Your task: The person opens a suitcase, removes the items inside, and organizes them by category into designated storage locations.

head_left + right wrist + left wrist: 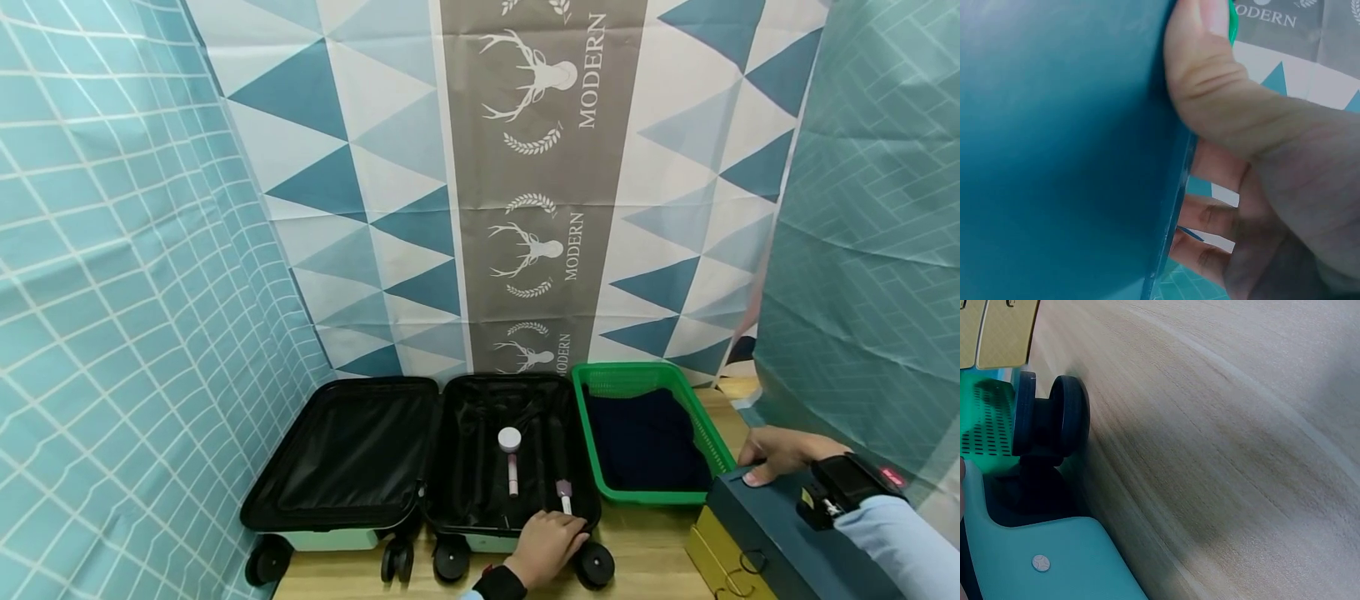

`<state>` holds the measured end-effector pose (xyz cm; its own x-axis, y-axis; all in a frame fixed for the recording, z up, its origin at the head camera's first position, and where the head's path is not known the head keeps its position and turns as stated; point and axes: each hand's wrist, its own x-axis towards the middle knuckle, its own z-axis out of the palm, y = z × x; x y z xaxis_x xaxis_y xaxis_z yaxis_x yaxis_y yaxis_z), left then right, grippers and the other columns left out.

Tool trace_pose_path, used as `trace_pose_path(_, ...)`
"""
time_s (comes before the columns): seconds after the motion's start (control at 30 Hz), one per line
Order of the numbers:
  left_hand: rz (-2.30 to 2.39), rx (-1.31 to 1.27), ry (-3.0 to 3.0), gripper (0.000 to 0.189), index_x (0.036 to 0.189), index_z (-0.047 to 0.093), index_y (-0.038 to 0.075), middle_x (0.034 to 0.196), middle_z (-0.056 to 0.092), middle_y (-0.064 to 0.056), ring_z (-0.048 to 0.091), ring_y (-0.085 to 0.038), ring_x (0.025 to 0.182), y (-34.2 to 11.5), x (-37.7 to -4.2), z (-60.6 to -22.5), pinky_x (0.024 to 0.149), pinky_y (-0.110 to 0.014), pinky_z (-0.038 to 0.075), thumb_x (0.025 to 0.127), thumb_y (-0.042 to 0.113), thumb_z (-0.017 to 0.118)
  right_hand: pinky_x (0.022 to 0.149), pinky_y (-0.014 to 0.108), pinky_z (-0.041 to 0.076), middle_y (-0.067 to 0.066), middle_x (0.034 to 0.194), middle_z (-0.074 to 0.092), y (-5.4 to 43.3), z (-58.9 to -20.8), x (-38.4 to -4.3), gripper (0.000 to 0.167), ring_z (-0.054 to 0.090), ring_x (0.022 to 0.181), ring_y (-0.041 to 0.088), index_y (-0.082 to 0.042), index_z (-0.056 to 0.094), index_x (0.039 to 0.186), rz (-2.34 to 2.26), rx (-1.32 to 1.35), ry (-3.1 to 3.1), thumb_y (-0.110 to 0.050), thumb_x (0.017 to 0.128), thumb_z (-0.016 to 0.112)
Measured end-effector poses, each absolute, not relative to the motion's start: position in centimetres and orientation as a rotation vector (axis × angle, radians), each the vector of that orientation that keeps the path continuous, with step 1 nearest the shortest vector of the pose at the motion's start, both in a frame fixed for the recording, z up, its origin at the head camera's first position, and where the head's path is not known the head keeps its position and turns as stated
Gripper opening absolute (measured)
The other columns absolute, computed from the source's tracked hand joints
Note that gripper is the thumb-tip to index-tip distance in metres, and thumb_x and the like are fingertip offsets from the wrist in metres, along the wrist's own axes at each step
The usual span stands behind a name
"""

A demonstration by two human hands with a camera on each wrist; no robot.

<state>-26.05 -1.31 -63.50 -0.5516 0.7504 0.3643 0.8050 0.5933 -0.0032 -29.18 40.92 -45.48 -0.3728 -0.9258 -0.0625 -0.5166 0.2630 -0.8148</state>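
Observation:
A mint-green suitcase [333, 540] lies spread open in two black-lined halves. My left hand [546, 546] rests on the near rim of its right half, fingers over the edge. In that half are a round white-topped item [509, 439], a slim pink tube [513, 477] and a small item with a mauve end and a white end [565, 495]. At the right, my right hand [787, 452] grips the far edge of a blue-topped drawer box [802, 533]. Its thumb lies on the blue top and its fingers go down behind the edge, seen in the right wrist view.
Between suitcase and drawer box stands a green basket [701, 408] holding dark navy cloth [645, 442]. Black wheels [595, 565] stick out at the suitcase's near side. Yellow drawer fronts with ring pulls [716, 554] face the wooden table [645, 550]. Patterned sheets hang behind and on both sides.

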Motion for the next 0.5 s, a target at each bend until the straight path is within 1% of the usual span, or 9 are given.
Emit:
trace_pose_path(0.1,-0.243,-1.26,-2.493,0.029,0.119,0.07,0.024,0.109,0.069,0.01,0.064,-0.004,0.097,-1.2,-26.1,-63.6,0.078,-0.019,0.048,0.106,0.035,0.046,0.04,0.019,0.018,0.009,0.055,0.025,40.6,-45.6,-29.0,0.035,0.02,0.05,-0.002,-0.002,0.043,0.064,-0.955,-1.307,2.064,0.009,0.094,0.057)
trace_pose_path(0.3,-0.263,-1.276,-2.475,0.03,0.119,0.07,0.023,0.109,0.069,0.009,0.064,-0.005,0.098,-1.1,-26.2,-63.7,0.078,-0.019,0.048,0.107,0.035,0.045,0.04,0.019,0.016,0.004,0.054,0.023,39.7,-45.4,-28.7,0.039,0.017,0.05,-0.007,-0.005,0.04,0.063,-0.862,-1.284,2.216,0.004,0.097,0.057)
trace_pose_path(0.4,-0.358,-1.305,-2.535,0.033,0.125,0.067,0.019,0.114,0.069,0.005,0.064,-0.008,0.103,-1.2,-26.4,-63.3,0.081,-0.022,0.049,0.107,0.035,0.044,0.04,0.018,0.015,0.001,0.054,0.023,39.2,-45.4,-28.7,0.04,0.017,0.049,-0.009,-0.005,0.04,0.062,-0.817,-1.257,2.266,0.001,0.098,0.057)
trace_pose_path(0.5,-0.462,-1.313,-2.632,0.039,0.136,0.058,0.015,0.124,0.065,0.001,0.061,-0.013,0.111,-1.1,-26.6,-62.5,0.085,-0.029,0.05,0.107,0.038,0.044,0.041,0.019,0.016,-0.001,0.054,0.023,38.6,-45.5,-28.8,0.041,0.016,0.049,-0.009,-0.005,0.039,0.062,-0.82,-1.222,2.287,-0.001,0.099,0.057)
